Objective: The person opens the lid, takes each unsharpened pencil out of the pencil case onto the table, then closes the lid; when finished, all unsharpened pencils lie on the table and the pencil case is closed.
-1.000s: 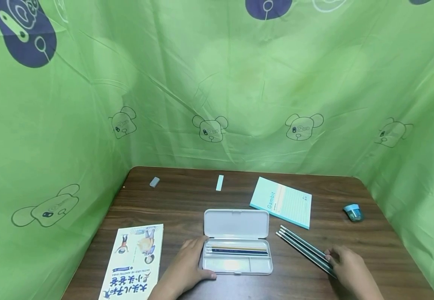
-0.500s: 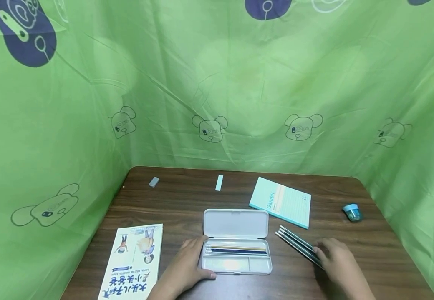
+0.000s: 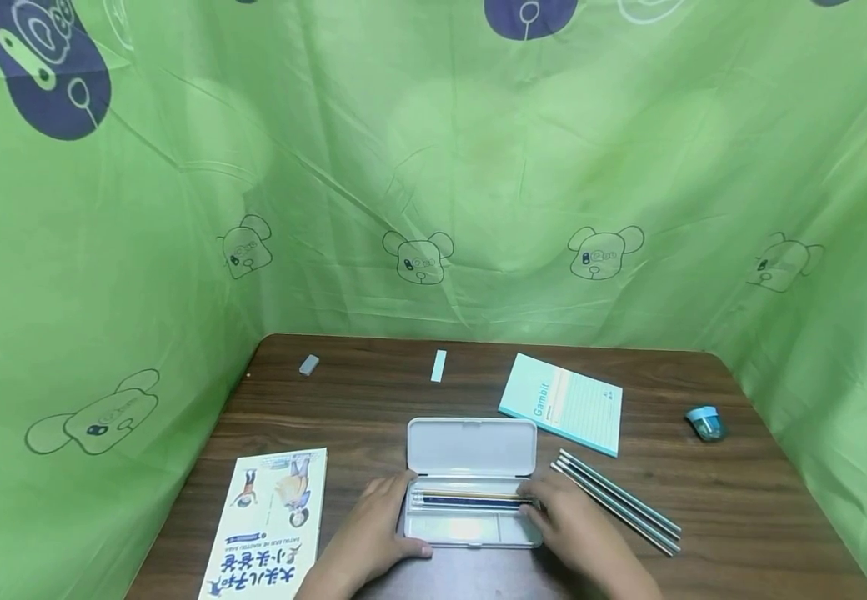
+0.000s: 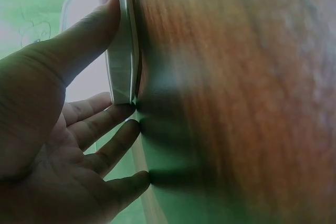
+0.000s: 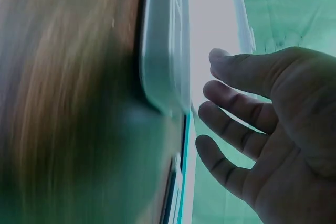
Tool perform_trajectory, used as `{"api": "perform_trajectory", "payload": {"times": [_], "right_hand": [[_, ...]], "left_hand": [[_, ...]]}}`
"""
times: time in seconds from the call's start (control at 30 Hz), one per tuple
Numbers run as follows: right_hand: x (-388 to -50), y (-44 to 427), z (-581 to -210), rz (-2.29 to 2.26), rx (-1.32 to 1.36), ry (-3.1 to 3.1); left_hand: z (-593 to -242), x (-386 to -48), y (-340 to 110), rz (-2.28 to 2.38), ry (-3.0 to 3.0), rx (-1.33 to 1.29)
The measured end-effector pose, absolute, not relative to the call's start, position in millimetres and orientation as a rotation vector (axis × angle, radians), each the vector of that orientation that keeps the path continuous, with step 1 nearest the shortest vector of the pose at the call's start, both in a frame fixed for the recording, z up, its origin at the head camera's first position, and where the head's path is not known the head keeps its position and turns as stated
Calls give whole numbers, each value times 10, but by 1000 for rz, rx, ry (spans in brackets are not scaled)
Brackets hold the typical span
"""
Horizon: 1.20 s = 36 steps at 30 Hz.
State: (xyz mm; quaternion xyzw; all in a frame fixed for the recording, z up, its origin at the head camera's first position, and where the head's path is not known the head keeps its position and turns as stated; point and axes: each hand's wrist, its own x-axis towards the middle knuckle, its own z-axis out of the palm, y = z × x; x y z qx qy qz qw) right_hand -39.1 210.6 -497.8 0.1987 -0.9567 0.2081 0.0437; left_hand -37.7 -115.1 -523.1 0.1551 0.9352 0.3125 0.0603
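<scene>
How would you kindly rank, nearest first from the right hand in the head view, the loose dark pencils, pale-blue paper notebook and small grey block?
1. Loose pencils: immediately right.
2. Notebook: beyond the right hand.
3. Grey block: back left.

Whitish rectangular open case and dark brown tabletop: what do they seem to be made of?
Whitish rectangular case: probably hard plastic, smooth, glossy; rounded corners and bright glare suggest it. Dark brown tabletop: wood or printed laminate, apparently satin; grain streaks leave either open.

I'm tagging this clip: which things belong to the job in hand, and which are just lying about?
Likely in the job: left hand, right hand, case, pencils inside, loose pencils.
Apparently lying about: book, notebook, sharpener, small block, pale strip.
</scene>
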Motion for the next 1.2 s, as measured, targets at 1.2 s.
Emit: {"api": "perform_trajectory", "payload": {"times": [1.2], "right_hand": [[-517, 1916, -5049, 556, 733, -3114]], "left_hand": [[-5240, -385, -1149, 943, 2816, 450]]}}
